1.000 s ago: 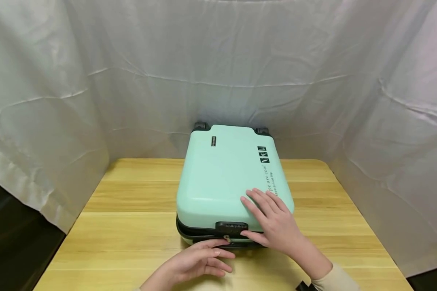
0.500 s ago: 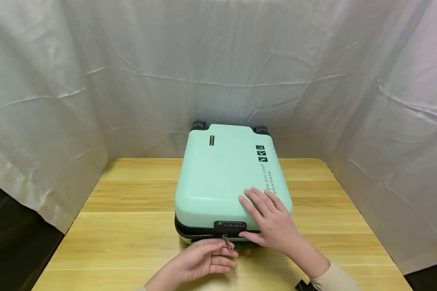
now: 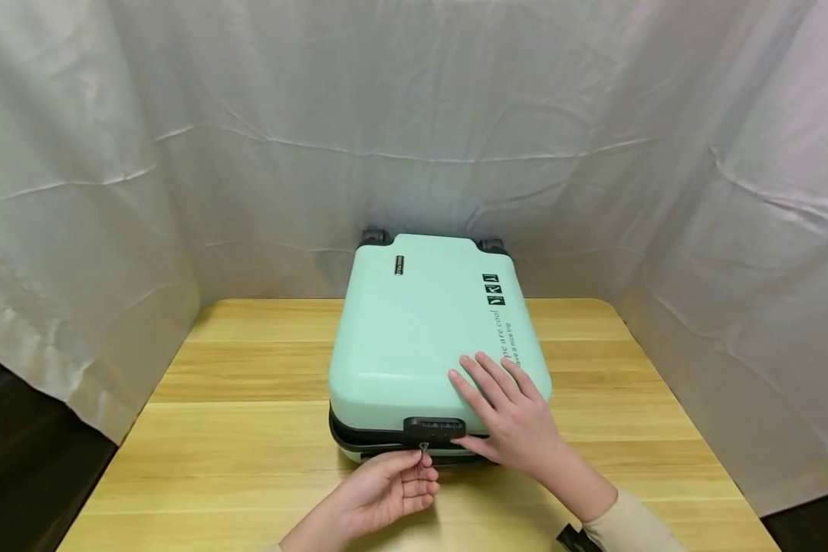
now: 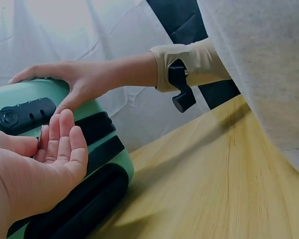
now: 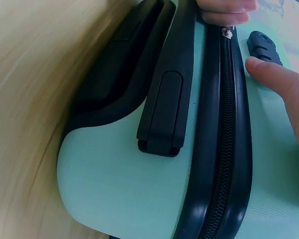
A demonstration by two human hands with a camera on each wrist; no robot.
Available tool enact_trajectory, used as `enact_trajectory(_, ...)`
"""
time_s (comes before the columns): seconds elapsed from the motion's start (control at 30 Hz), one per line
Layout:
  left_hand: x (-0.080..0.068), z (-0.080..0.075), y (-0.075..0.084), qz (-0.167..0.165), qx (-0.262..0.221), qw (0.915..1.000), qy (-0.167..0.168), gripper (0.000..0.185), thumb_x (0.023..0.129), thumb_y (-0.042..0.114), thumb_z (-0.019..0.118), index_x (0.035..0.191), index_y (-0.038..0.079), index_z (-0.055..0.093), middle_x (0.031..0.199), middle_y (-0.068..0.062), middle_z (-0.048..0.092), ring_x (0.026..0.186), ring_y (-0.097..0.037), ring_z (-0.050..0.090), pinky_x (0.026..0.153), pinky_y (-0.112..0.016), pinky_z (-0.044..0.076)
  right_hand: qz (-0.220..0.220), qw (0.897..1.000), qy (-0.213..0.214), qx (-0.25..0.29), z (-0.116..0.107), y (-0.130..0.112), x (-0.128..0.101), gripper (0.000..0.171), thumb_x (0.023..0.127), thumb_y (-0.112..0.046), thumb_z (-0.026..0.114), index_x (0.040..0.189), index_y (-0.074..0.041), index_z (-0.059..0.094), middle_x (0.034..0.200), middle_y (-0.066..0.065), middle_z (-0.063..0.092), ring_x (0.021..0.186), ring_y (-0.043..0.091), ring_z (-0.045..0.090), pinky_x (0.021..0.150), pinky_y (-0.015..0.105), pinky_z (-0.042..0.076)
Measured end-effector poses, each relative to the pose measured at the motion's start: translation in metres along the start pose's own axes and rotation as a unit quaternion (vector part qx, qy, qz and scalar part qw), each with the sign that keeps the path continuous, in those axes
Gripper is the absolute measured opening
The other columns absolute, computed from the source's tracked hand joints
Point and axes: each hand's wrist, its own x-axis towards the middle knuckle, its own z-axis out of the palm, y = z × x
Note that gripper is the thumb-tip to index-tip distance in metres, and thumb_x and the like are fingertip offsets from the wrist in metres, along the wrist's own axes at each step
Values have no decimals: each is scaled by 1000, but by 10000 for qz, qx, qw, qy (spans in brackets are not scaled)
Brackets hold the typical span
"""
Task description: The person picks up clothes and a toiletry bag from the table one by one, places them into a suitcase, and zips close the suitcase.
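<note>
A mint-green hard-shell suitcase [image 3: 414, 322] lies flat on the table. At its near side, my left hand [image 3: 386, 494] pinches the metal zipper pull [image 3: 423, 448] between thumb and forefinger, with the other fingers curled in. The zipper slider [image 5: 227, 33] sits just below the combination lock [image 3: 435, 428] on the black edge band. Zipper teeth [image 5: 222, 164] run from it towards the corner in the right wrist view. My right hand [image 3: 514, 418] rests with spread, straight fingers on the lid's near right corner, its thumb beside the lock.
A wooden table [image 3: 248, 429] bears the suitcase, whose wheels [image 3: 374, 237] point to the far edge. Grey-white curtains [image 3: 414, 138] hang behind and at both sides. A black carry handle [image 5: 164, 109] runs along the suitcase's near side. A black mount [image 4: 180, 84] is strapped to the right sleeve.
My left fingers have gone from lying loosely under the zipper pull to pinching it, the other fingers curling in. My right hand stays in place on the lid.
</note>
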Motion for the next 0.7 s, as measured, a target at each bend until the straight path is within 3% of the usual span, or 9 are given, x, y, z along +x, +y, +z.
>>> enact_trajectory(0.2, 0, -1, -2, 107, -70, 9999, -70, 17, 101, 23, 49, 99, 13, 62, 94, 1, 69, 92, -11, 67, 91, -28, 54, 55, 10000, -49, 15, -1, 0, -1, 100, 66, -73, 69, 142, -12, 50, 146, 11, 51, 131, 31, 52, 105, 49, 40)
enact_trajectory(0.4, 3, -2, -3, 178, -42, 9996, -208, 17, 102, 22, 47, 99, 13, 62, 94, 2, 68, 93, -12, 67, 92, -28, 54, 119, 9999, 45, 10, -1, 0, -1, 103, 59, -71, 73, 141, -12, 52, 145, 11, 53, 130, 32, 52, 104, 50, 40)
enact_trajectory(0.7, 2, -3, -2, 186, -46, 9995, -236, 16, 101, 22, 48, 98, 13, 62, 94, 2, 68, 93, -12, 66, 92, -28, 53, 651, 9977, -85, -155, 3, -16, 0, 105, 59, -70, 72, 143, -12, 49, 145, 13, 51, 132, 34, 49, 106, 54, 35)
